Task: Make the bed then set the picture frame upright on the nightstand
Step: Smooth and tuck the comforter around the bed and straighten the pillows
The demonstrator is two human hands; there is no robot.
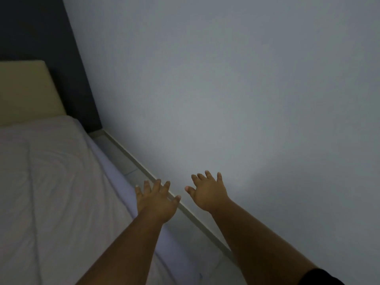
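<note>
Both your hands are stretched out in front of you with the fingers spread and nothing in them: your left hand (157,199) hangs over the near edge of the bed (47,182), above the narrow strip of floor (123,159) between the mattress and the wall (226,89), and your right hand (208,193) is out in front of the bare wall, touching nothing that can be made out. Held flat and released like this, they look ready to reach for bedding rather than carrying any. You have one bed in view, with one pale cover lying fairly smooth over it apart from a few soft creases, one lavender sheet edge (115,177) showing down the side, and one beige headboard (26,91) against the dark wall panel (41,27) at the far end. No pillow shows here. The picture frame and the nightstand are both out of view, so that part of the task looks not yet begun.
</note>
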